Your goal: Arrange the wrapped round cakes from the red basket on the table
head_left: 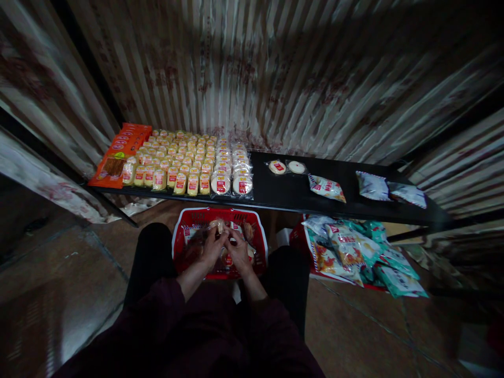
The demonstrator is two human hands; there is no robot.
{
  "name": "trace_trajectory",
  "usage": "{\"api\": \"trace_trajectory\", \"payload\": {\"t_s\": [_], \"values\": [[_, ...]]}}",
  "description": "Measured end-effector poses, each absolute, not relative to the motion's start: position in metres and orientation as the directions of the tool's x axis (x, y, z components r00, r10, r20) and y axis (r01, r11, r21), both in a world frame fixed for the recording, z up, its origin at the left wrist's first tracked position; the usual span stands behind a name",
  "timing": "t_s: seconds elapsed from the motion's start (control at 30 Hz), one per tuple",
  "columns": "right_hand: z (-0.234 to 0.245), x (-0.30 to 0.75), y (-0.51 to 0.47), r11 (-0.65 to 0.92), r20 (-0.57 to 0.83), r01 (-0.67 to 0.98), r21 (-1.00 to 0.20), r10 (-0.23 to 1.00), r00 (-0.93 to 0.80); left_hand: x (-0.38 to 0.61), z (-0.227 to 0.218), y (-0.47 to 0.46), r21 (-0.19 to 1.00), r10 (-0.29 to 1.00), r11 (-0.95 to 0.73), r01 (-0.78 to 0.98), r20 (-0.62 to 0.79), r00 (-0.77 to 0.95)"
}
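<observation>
Small round pale pastry in clear wrap (pixel 218 226), held at lower centre of frame above the red plastic mesh basket (pixel 179 231); left hand (pixel 212 247) closes its fingers around it, right hand (pixel 238 249) curled beside, fingertips meeting the left hand's, though whether it also grips the pastry cannot be told. Basket sits on the floor between the person's dark-trousered knees, more wrapped pastries inside, dim. Basket's far rim lies just under the front edge of the long black shelf board (pixel 291 197) crossing mid-frame. Left part of the board packed to its front edge with rows of yellow-and-red wrapped cakes (pixel 177 163) and two columns of round wrapped pastries (pixel 232 168); flat orange packets (pixel 122 152) at far left, overhanging the end. Middle of board open, holding only two loose round pastries (pixel 287 167) and a white snack bag (pixel 326 188); two silvery bags (pixel 389 189) near the right end. Heap of green-and-white snack bags (pixel 362 254) on the floor right of the basket. Corrugated metal wall (pixel 275 73) close behind.
</observation>
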State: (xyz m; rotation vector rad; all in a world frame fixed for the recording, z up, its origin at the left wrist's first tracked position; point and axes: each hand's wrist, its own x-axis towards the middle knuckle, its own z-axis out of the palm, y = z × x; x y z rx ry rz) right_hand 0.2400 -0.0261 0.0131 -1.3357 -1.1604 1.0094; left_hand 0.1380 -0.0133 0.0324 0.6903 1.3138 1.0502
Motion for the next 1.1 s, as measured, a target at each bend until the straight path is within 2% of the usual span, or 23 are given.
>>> {"api": "trace_trajectory", "payload": {"t_s": [0.2, 0.43, 0.63, 0.87, 1.0, 1.1], "values": [[0.008, 0.237, -0.026, 0.117, 0.138, 0.166, -0.979, 0.983, 0.12, 0.131, 0.022, -0.011, 0.862, 0.867, 0.422, -0.283, -0.474, -0.151], [-0.005, 0.245, -0.021, 0.051, 0.117, 0.227, -0.973, 0.951, 0.285, 0.124, 0.027, -0.007, 0.787, 0.842, 0.442, -0.431, -0.53, -0.104], [-0.004, 0.244, -0.021, 0.03, 0.084, 0.209, -0.977, 0.965, 0.25, 0.12, 0.031, -0.008, 0.746, 0.828, 0.464, -0.478, -0.557, -0.065], [-0.007, 0.244, -0.021, -0.021, 0.055, 0.286, -0.958, 0.965, 0.257, 0.126, 0.03, -0.01, 0.787, 0.847, 0.47, -0.399, -0.53, -0.048], [-0.001, 0.241, -0.023, -0.118, -0.08, 0.187, -0.975, 0.977, 0.198, 0.132, 0.029, -0.013, 0.817, 0.855, 0.466, -0.34, -0.515, -0.067], [0.007, 0.238, -0.025, -0.14, -0.127, 0.099, -0.985, 0.984, 0.128, 0.132, 0.031, -0.015, 0.852, 0.882, 0.439, -0.286, -0.469, -0.04]]}}
